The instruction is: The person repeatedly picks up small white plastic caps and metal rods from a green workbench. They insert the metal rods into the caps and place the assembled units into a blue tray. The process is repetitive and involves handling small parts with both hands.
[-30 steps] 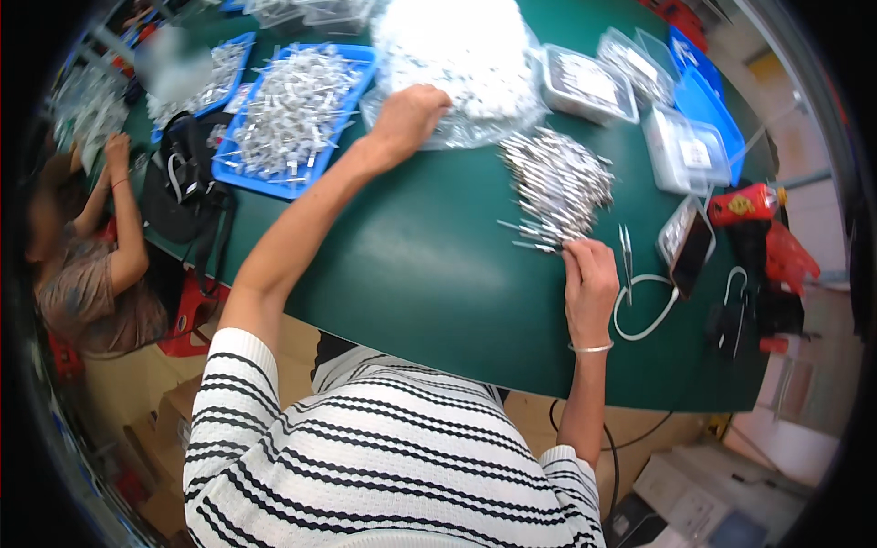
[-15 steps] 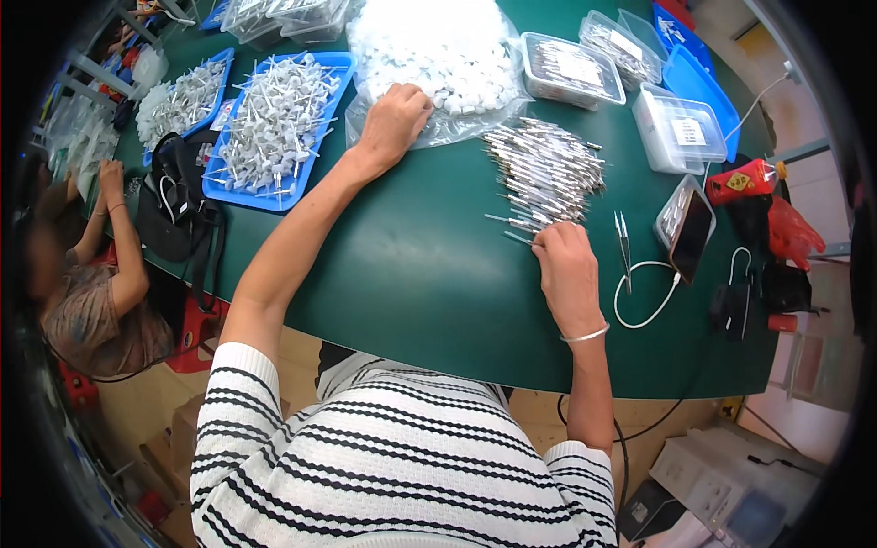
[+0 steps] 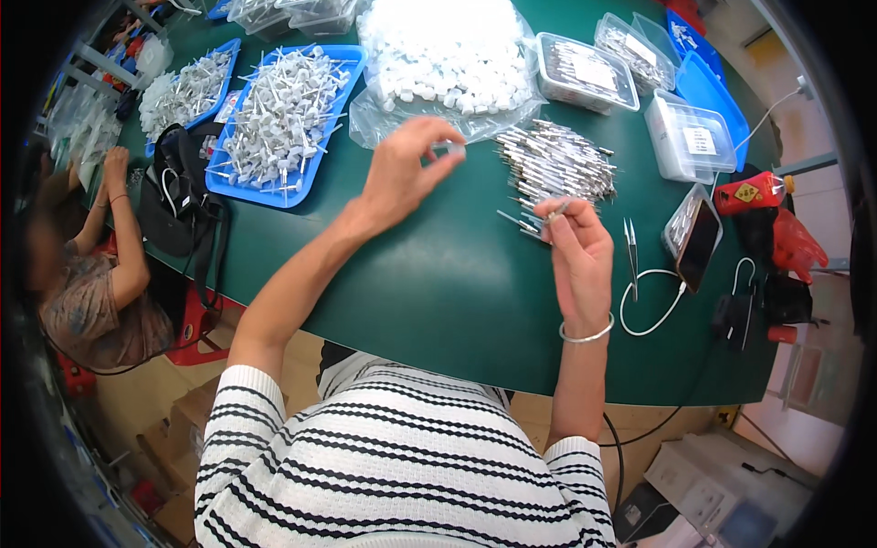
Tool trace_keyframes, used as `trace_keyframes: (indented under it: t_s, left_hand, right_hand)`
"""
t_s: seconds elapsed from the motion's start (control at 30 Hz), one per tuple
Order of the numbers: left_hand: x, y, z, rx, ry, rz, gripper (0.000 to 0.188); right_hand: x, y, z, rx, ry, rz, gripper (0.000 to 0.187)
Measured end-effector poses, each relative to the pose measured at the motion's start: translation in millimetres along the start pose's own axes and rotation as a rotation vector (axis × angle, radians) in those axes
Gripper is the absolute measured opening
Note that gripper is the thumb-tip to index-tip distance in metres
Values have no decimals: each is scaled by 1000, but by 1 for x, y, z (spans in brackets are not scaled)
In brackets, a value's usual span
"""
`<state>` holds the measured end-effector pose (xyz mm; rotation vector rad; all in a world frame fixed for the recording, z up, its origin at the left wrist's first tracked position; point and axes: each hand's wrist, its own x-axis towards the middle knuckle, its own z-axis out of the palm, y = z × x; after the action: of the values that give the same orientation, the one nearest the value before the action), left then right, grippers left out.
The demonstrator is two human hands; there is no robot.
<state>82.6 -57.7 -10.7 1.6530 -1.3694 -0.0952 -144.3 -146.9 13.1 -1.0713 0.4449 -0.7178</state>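
Note:
My left hand [image 3: 395, 178] is raised over the green table, thumb and forefinger pinching a small white plastic cap [image 3: 450, 149]. Beyond it lies a clear bag [image 3: 457, 68] heaped with similar white caps. My right hand [image 3: 583, 260], turned palm up, grips a thin metal pin [image 3: 556, 211] between thumb and fingertips; the hand partly hides it. Just past those fingers a pile of metal pins [image 3: 559, 163] is spread on the table. A few loose pins lie at the pile's near left edge. The two hands are apart.
Left stands a blue tray [image 3: 215, 183] full of capped pins, with a black bag [image 3: 169, 219] beside it. Clear boxes [image 3: 630, 96] sit back right. Tweezers [image 3: 631, 260], a phone [image 3: 696, 251] with a white cable, and a red bottle [image 3: 749, 194] are rightward. A co-worker [image 3: 100, 283] sits left.
My left hand has come back from the bag of caps toward me with a cap in its fingers. My right hand has lifted a pin from the pile and turned palm up.

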Motion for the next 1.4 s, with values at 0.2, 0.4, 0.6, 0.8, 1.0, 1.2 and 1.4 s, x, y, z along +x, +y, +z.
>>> trace_keyframes:
  t_s: [0.2, 0.4, 0.6, 0.8, 1.0, 1.2, 1.4]
  left_hand:
    - [-41, 39, 19, -636, -278, -442, 14]
    - [-46, 43, 22, -1065, -374, -697, 25]
    - [-51, 42, 20, -1168, -361, -730, 26]
    - [-50, 55, 21, -1184, -333, -776, 23]
    - [-51, 53, 29, -1204, -245, -796, 18]
    - [-53, 55, 31, -1223, -187, -846, 17]
    - [-53, 56, 31, -1241, -162, -869, 15]
  right_hand:
    - [0, 24, 3, 248, 4, 112, 13]
    - [-1, 27, 6, 242, 69, 122, 16]
    - [-2, 32, 4, 189, 51, 95, 14]
    - [-6, 36, 13, 123, 95, 38, 14]
    - [-9, 42, 19, 44, 147, -61, 15]
    - [-12, 46, 25, -56, 181, -128, 19]
    - [-14, 48, 27, -55, 175, -166, 19]
